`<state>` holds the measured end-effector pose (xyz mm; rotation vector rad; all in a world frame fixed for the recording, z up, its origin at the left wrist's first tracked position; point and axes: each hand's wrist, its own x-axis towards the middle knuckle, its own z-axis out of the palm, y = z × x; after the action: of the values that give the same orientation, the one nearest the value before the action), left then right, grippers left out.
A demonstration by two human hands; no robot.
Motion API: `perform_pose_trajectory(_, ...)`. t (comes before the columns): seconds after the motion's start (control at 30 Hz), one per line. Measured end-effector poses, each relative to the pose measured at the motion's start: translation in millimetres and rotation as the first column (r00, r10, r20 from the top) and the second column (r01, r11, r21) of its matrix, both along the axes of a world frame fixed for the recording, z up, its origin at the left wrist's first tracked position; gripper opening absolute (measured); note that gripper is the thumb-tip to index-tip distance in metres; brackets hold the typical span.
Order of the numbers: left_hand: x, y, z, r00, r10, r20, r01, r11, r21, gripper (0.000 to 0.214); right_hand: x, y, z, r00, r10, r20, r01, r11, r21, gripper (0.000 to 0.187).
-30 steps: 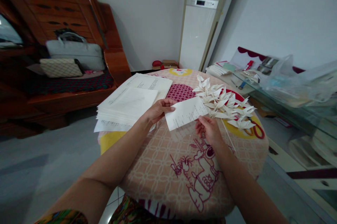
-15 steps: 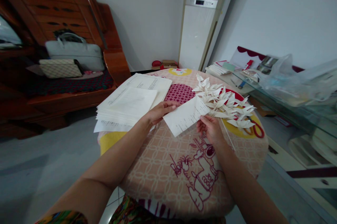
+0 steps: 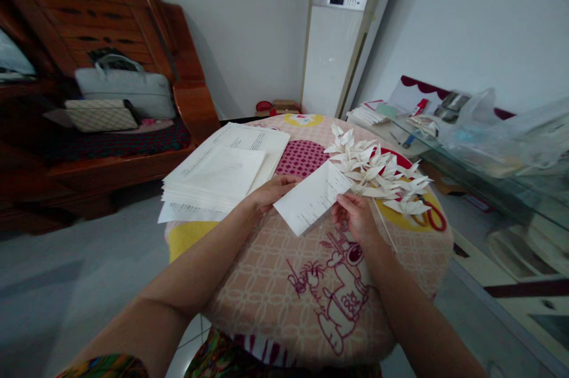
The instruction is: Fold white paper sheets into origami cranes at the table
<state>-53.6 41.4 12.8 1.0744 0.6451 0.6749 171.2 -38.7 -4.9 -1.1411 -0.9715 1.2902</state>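
Note:
Both my hands hold a folded white paper slip (image 3: 310,199) with faint print just above a round table (image 3: 284,283) covered in a pink cartoon cloth. My left hand (image 3: 272,191) pinches its upper left edge. My right hand (image 3: 355,217) grips its lower right corner with closed fingers. Just beyond the slip lies a cluster of several white folded paper cranes (image 3: 377,176). A thick stack of white sheets (image 3: 222,173) rests on the table's left side, close to my left hand.
Red scissors (image 3: 430,219) lie partly under the cranes at the table's right. A wooden bench (image 3: 102,99) with bags stands to the left. A glass table (image 3: 484,153) with plastic bags and books is on the right, a tall white air conditioner (image 3: 338,34) behind.
The paper slip has tilted and dropped slightly, its left end now lower toward the cloth. My left hand moved down a little with it; my right hand stayed in place.

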Motion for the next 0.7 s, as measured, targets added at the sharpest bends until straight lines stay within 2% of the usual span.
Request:
perform_pose_trajectory(0.27, 0.5, -1.4, 0.5, 0.999, -0.019, -0.037, 0.019, 1.000, -0.011, 0.049, -1.1, -0.4, 1.3, 1.000, 0.006, -0.017, -0.006, 1.000, 0.003, 0.039)
perform_pose_trajectory(0.7, 0.1, -2.7, -0.6, 0.997, -0.035, -0.062, 0.035, 0.999, -0.001, 0.046, -1.0, -0.5, 0.1, 1.000, 0.023, -0.017, -0.023, 1.000, 0.011, 0.039)
